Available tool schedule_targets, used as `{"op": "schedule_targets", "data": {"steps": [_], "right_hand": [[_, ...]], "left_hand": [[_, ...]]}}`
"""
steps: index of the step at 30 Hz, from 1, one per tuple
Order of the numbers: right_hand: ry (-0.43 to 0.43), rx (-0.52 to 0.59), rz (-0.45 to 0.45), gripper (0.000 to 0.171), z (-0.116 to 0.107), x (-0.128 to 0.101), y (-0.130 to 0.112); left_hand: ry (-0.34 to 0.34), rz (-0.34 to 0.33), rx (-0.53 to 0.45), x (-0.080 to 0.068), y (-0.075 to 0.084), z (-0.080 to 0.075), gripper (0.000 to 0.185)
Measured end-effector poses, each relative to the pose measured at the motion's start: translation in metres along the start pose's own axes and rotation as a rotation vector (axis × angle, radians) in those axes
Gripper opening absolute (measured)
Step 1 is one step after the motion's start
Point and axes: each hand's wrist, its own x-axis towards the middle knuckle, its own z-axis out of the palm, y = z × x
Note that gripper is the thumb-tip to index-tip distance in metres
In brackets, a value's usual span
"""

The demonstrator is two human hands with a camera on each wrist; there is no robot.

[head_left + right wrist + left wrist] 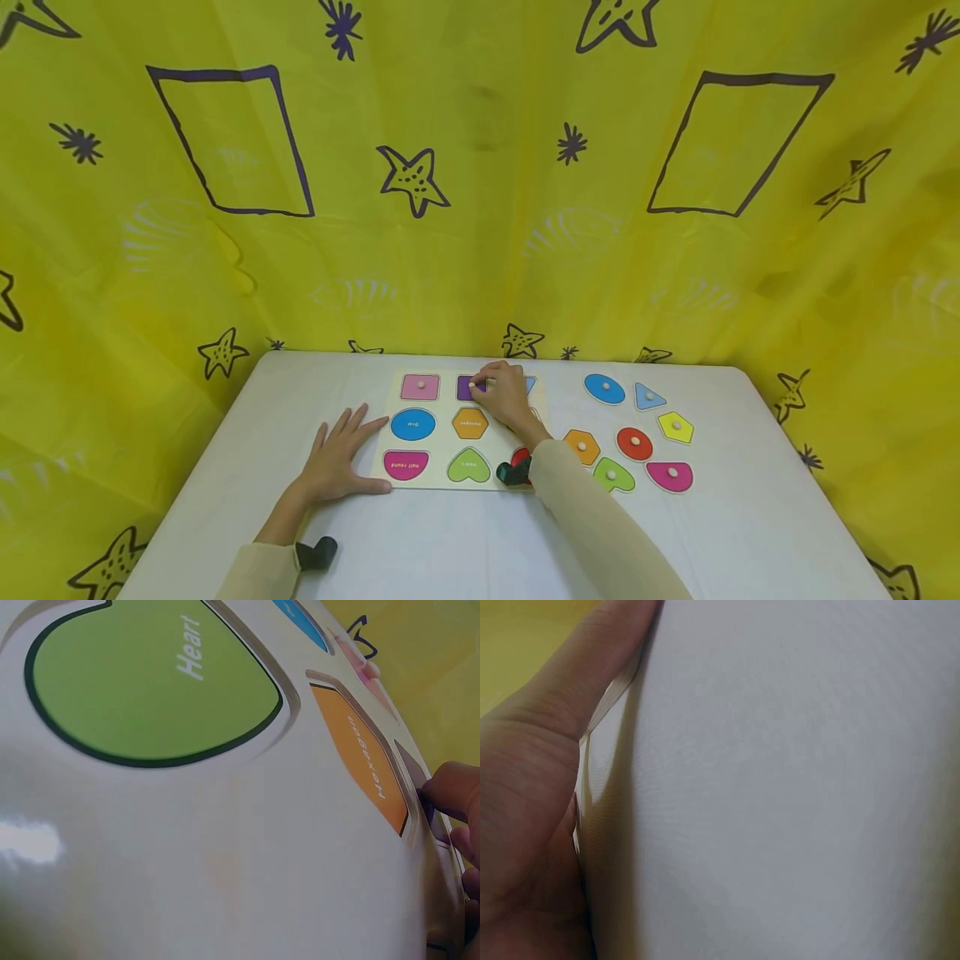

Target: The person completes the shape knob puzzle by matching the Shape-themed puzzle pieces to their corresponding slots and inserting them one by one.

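Observation:
A white shape puzzle board (442, 446) lies on the table with labelled recesses, among them an orange hexagon (469, 423), a blue oval and a green heart (150, 682). My right hand (504, 396) pinches the knob of a purple four-sided piece (464, 388) at the board's far middle recess. Whether that piece sits fully flat cannot be told. A pink knobbed piece (409, 387) lies in the far left recess. With fingers spread, my left hand (335, 458) rests on the table, its thumb and index fingertip at the board's left edge. The right forearm hides part of the board's right column.
Right of the board lie several loose knobbed pieces: a blue oval (600, 392), light blue triangle (645, 400), yellow pentagon (671, 432), red circle (630, 450), orange hexagon, green heart and magenta half round (663, 475). A yellow patterned curtain (480, 250) hangs behind the white table (442, 550).

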Motion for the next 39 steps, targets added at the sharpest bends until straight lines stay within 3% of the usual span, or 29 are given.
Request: {"op": "schedule_targets", "data": {"steps": [12, 17, 27, 39], "right_hand": [[-0.019, 0.002, 0.011, 0.009, -0.002, 0.002, 0.001], [-0.096, -0.021, 0.018, 0.013, -0.01, 0.003, 0.002], [-0.24, 0.045, 0.0, 0.05, -0.041, 0.001, 0.001], [-0.257, 0.02, -0.08, 0.058, -0.096, -0.007, 0.015]], "left_hand": [[0.002, -0.002, 0.001, 0.001, 0.001, 0.0, 0.107], [0.001, 0.01, -0.006, 0.002, 0.002, 0.002, 0.108], [0.012, 0.011, -0.008, 0.0, -0.002, 0.003, 0.108], [-0.001, 0.0, -0.011, 0.0, -0.003, 0.002, 0.108]]}}
